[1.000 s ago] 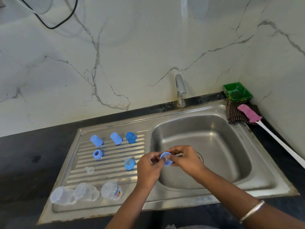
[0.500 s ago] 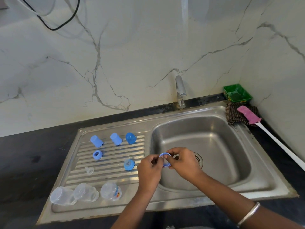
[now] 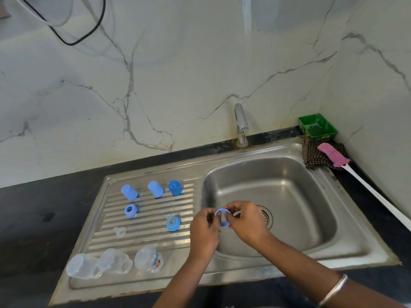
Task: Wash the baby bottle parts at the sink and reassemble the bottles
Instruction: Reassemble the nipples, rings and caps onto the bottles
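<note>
Over the left edge of the steel sink basin (image 3: pixel 311 218), my left hand (image 3: pixel 205 227) and my right hand (image 3: pixel 246 222) both pinch a blue bottle ring (image 3: pixel 221 215). On the ribbed drainboard (image 3: pixel 142 236) lie two pale blue caps (image 3: pixel 129 192) (image 3: pixel 155 189), a darker blue cap (image 3: pixel 175 187), a blue ring (image 3: pixel 130 210), a blue ring with a clear teat (image 3: pixel 173 223) and a loose clear teat (image 3: pixel 120 231). Three clear bottle bodies (image 3: pixel 82 266) (image 3: pixel 115 261) (image 3: pixel 148 258) lie along the drainboard's front.
The tap (image 3: pixel 241 125) stands behind the basin with no water running. A green tray (image 3: pixel 317 126), a checked cloth (image 3: pixel 313 155) and a pink-headed brush with a long white handle (image 3: pixel 333 155) sit at the back right. Black counter (image 3: pixel 33 218) surrounds the sink.
Both hands stayed together over the basin edge, shifting slightly and turning the blue ring so that its open hoop now shows between the fingers.
</note>
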`<state>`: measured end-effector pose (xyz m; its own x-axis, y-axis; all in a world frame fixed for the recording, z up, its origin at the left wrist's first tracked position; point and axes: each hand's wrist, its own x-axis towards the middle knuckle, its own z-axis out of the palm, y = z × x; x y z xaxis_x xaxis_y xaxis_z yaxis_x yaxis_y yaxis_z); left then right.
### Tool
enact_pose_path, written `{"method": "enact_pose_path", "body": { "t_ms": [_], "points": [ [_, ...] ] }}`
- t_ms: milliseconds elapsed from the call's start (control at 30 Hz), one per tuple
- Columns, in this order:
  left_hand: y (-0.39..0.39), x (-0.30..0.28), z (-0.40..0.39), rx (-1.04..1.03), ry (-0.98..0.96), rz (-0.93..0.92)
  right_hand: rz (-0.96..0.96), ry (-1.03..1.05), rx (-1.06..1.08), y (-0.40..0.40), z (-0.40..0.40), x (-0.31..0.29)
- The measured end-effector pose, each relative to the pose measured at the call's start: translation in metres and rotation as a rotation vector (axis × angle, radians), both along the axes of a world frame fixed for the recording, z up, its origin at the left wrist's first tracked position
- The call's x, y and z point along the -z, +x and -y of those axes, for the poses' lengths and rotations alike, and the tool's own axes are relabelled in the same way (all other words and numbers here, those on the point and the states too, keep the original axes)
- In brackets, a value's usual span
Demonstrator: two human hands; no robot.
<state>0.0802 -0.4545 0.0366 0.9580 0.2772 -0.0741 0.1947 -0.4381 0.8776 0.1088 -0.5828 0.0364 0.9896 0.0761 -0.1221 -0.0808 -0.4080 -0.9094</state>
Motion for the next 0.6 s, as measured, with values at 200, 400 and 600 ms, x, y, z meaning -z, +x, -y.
{"method": "enact_pose_path", "body": {
  "t_ms": [200,400,600],
  "points": [
    [0.0019,-0.0045,-0.0048,-0.019,-0.014,0.034,-0.082,0.221,-0.004,0.0021,0.0049,-0.0048],
    [0.0005,-0.0059,-0.0026,-0.047,-0.092,-0.081,-0.146,0.3,0.094,0.005,0.0064,-0.0036],
    [0.0036,-0.006,-0.008,-0.029,-0.148,-0.11,-0.137,0.265,0.011,0.0052,0.0105,-0.005]
  ]
}}
